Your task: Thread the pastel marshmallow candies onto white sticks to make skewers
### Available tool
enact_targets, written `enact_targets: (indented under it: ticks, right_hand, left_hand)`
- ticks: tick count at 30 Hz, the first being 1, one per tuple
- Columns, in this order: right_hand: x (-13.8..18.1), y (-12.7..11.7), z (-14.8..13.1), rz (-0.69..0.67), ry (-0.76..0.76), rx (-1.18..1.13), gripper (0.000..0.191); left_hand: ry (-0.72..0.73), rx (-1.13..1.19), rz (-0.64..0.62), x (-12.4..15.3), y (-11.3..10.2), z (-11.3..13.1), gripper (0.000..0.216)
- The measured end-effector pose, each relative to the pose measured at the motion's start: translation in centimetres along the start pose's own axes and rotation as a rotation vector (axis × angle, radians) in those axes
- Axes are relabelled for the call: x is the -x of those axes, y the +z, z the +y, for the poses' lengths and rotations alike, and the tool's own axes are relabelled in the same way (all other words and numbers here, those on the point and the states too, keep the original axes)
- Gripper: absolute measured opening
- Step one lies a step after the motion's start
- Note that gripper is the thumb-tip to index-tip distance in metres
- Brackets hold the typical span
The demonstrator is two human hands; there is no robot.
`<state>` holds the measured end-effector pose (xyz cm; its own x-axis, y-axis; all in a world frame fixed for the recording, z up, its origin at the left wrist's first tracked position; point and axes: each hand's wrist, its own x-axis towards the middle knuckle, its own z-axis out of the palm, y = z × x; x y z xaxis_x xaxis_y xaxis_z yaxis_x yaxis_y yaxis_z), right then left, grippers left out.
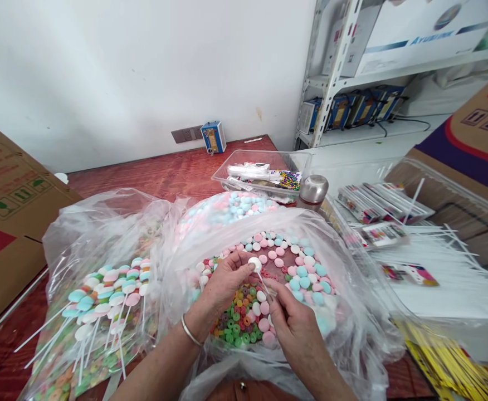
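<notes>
Over an opened clear plastic bag, my left hand pinches a round white candy between thumb and fingertips. My right hand grips a thin white stick, its upper end at the candy's lower edge. Whether the stick has gone into the candy I cannot tell. Below the hands lie ring-shaped gummies in green, orange and red. Flat pink, blue and white candies spread around them. To the left, several candy lollipops on white sticks rest on a bag of ring gummies.
A second bag of pastel candies lies behind. Further back stand a clear plastic bin and a metal-topped bottle. Many white sticks fill a large container on the right. Cardboard boxes flank the left; shelving stands behind.
</notes>
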<state>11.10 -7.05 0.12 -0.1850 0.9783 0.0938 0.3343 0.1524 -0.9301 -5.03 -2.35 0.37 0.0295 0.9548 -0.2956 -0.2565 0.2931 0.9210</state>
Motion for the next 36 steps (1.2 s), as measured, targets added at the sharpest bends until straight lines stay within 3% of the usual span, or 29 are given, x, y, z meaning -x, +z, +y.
enact_targets:
  ticks: [11,21,27,30,32,34,36]
  right_hand:
    - [0.2,0.0,-0.8,-0.011,0.159,-0.079,0.03]
    - [0.7,1.2,0.3,0.042,0.172,-0.138,0.009]
    - [1.0,2.2,2.9,0.123,0.303,-0.554,0.027]
    - [0.7,2.2,3.9,0.124,0.39,-0.733,0.035]
    - [0.5,1.9,4.1,0.114,0.425,-0.763,0.037]
    - [0.5,1.6,4.1,0.079,0.426,-0.743,0.038]
    - [0.7,1.5,3.8,0.021,0.413,-0.697,0.039]
  left_hand:
    - [0.11,-0.223,-0.047,1.0,0.2,-1.0,0.03]
    - [0.337,-0.551,0.108,2.7,1.3,-3.0,0.016]
    - [0.491,-0.68,0.006,4.5,1.8,-4.1,0.023]
    - [0.467,-0.73,-0.078,5.1,0.6,-3.9,0.043]
    - [0.447,-0.816,0.007,4.8,-1.1,-3.3,0.047]
    - [0.461,-0.997,0.169,4.0,-3.5,-2.4,0.04]
    - [0.449,-1.223,0.221,2.9,-5.9,-1.6,0.032]
